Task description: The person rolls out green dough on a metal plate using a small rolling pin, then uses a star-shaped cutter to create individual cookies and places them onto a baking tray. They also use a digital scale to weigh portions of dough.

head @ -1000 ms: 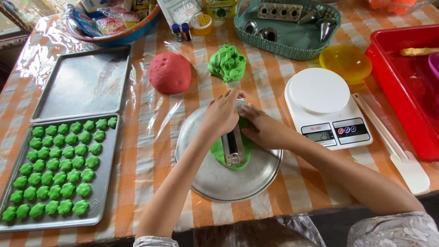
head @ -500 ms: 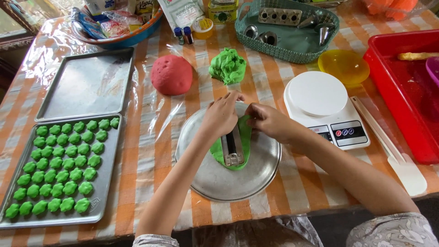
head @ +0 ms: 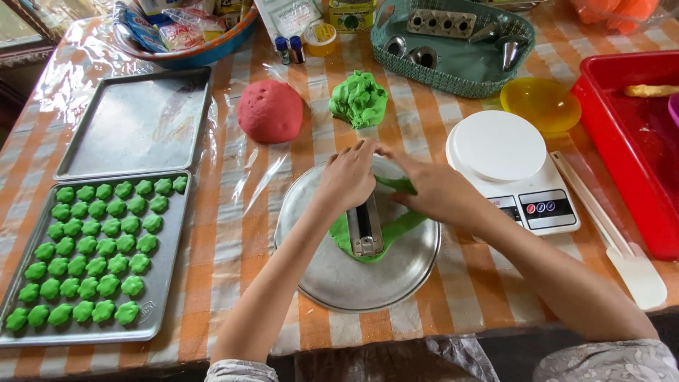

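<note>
Green dough (head: 396, 228) lies on the round metal plate (head: 332, 279) near the tabletop's front edge, under a metal cutter (head: 365, 228). My right hand (head: 431, 189) has shifted from the cutter and now pinches the dough's far end; my left hand (head: 346, 177) stays curled on the cutter's top. Orange-checked cloth under clear plastic covers the tabletop; a white scale (head: 506, 166) sits right, a tray of green cookies (head: 92, 247) at the front left corner.

One head-worn camera looks steeply down, close over the table (head: 233, 212).
</note>
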